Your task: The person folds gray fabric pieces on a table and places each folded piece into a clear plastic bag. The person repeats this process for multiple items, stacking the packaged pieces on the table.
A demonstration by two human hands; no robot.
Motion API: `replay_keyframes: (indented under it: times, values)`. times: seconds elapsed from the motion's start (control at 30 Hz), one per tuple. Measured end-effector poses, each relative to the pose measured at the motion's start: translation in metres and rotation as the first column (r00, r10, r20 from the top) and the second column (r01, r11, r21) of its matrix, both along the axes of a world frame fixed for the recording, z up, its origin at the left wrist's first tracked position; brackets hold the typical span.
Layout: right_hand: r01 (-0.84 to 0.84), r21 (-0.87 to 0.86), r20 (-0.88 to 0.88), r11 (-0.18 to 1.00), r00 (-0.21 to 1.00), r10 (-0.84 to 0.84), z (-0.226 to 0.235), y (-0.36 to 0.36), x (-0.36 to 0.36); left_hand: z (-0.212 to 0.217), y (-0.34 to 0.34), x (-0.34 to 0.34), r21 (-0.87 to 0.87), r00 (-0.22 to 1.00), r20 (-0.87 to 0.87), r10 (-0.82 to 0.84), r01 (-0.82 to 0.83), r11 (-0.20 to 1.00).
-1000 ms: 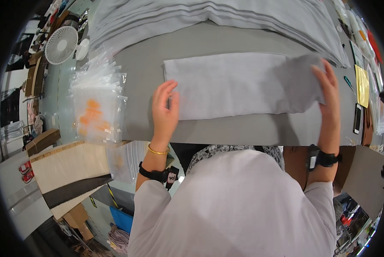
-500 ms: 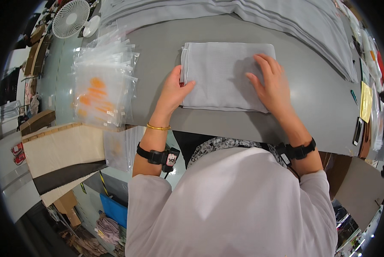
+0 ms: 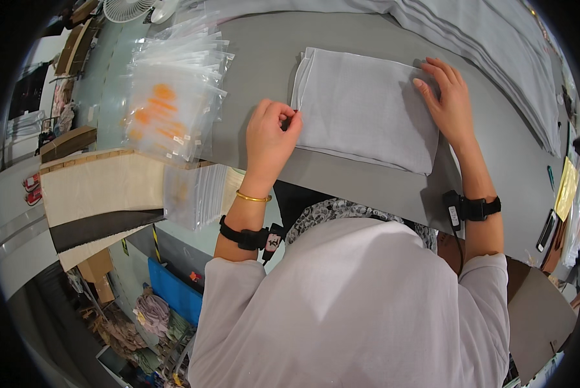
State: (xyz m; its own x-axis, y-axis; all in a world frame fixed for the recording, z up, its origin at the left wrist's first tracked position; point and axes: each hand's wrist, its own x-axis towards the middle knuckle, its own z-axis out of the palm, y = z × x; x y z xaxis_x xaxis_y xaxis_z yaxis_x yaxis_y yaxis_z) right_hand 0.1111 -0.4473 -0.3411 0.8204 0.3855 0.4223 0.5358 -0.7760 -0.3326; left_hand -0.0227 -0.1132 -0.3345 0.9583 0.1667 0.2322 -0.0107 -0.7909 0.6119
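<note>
A folded light grey cloth [image 3: 364, 110], several layers thick, lies flat on the grey table before me, slightly turned. At its left edge is my left hand [image 3: 270, 132], thumb and forefinger pinched together; a tiny dark spot shows at the fingertips, too small to name. My right hand [image 3: 448, 100] rests by the cloth's far right corner, fingers stretched out and thumb apart, gripping nothing. Left of the cloth lies a fanned stack of clear plastic bags [image 3: 176, 97] with orange marks.
Long grey fabric layers [image 3: 477, 52] spread along the table's far side. A white fan [image 3: 128, 8] stands far left. Near the right edge lie a phone [image 3: 547, 231], a yellow sheet [image 3: 566, 187] and a small green tool [image 3: 550, 177]. More clear bags [image 3: 196, 194] stand below the table's left edge.
My left hand has gone from resting its thumb on the cloth to a pinch at the left edge. My right hand has shifted to the far right corner. The view has turned slightly.
</note>
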Motion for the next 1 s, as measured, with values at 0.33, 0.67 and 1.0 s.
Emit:
replay_keyframes:
  times: [0.33,0.67,1.0]
  values:
    - [0.023,0.288,-0.231,0.957,0.972,0.046,-0.010,-0.005,0.021,0.005,-0.001,0.009,-0.129,0.988,-0.130,0.089,-0.105,0.986]
    - [0.056,0.334,-0.218,0.941,0.976,0.020,-0.019,-0.002,0.025,0.012,0.013,0.011,-0.526,0.932,-0.361,0.033,-0.233,0.818]
    - [-0.098,0.082,-0.064,0.992,0.993,0.103,-0.026,-0.012,0.030,0.011,-0.034,0.062,0.449,0.762,-0.146,-0.631,0.620,0.644]
